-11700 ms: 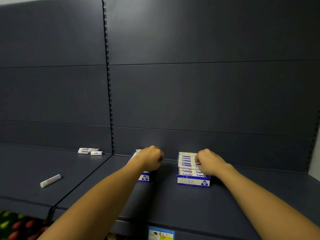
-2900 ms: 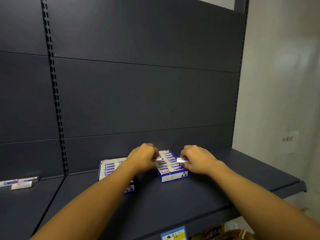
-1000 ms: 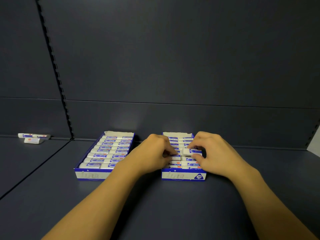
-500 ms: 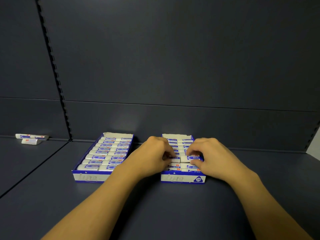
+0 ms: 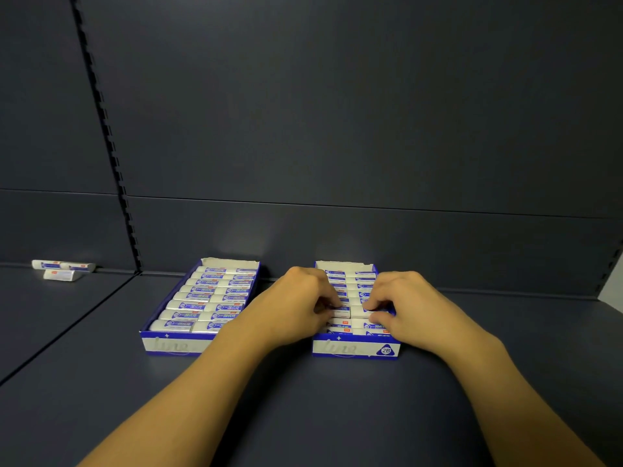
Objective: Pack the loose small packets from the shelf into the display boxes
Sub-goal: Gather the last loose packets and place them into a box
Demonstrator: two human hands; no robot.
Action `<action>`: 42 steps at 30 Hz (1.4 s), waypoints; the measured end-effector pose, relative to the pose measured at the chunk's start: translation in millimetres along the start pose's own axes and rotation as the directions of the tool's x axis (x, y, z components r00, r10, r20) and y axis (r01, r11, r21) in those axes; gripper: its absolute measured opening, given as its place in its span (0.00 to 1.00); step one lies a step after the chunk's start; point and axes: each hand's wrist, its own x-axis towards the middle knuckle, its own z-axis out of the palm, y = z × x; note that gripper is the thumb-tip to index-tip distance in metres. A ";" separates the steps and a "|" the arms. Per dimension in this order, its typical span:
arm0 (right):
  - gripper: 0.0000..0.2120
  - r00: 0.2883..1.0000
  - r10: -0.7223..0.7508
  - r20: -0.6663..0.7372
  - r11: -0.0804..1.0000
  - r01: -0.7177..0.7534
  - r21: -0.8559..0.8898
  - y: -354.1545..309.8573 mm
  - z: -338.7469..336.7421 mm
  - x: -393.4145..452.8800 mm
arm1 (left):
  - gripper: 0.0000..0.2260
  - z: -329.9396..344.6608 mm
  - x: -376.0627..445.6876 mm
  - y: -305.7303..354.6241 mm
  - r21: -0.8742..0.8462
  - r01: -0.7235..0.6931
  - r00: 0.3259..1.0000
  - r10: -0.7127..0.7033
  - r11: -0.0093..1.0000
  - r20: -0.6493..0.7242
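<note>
Operator: Right packet (image 5: 358, 311), held raised above the rows one second ago, now lies level in the right box (image 5: 355, 349).
Inspector: Hand state?
Operator: Head view. Right hand (image 5: 416, 306): fingers curled, tips pinching the right packet. Left hand (image 5: 296, 306): fingers curled, tips pinching the left packet (image 5: 341, 310), same row, at 9 o'clock of the first.
Inspector: Box positions?
Operator: Right box stands mid-shelf (image 5: 337, 416), close to the back panel (image 5: 337, 129). Left box (image 5: 175, 345) sits at its 9 o'clock, apart from it, with packets in two columns.
Inspector: Loose stock?
Operator: Three loose packets (image 5: 62, 269) lie at far 9 o'clock in the next bay, near the back panel, well apart from both boxes.
</note>
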 end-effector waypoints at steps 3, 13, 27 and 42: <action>0.11 1.000 -0.007 0.005 1.000 0.007 -0.004 0.0 0.8 0.3 | 0.12 0.3 -1.0 -0.7 -0.003 -0.006 1.000 0.006 1.000 -0.006; 0.13 0.996 -0.007 -0.093 0.999 0.011 0.047 -7.0 -9.2 -10.8 | 0.10 -5.9 -11.3 11.0 -0.053 0.104 0.986 -0.110 0.993 -0.121; 0.12 0.997 -0.076 -0.005 0.992 0.076 -0.097 -73.0 -33.2 9.6 | 0.14 -99.2 -92.5 -7.7 0.384 0.522 0.851 -0.499 0.762 -0.165; 0.05 0.981 -0.162 0.110 0.976 0.175 -0.130 -226.3 -30.5 32.7 | 0.10 -168.8 -235.0 -35.0 0.424 0.732 0.660 -0.709 0.533 -0.249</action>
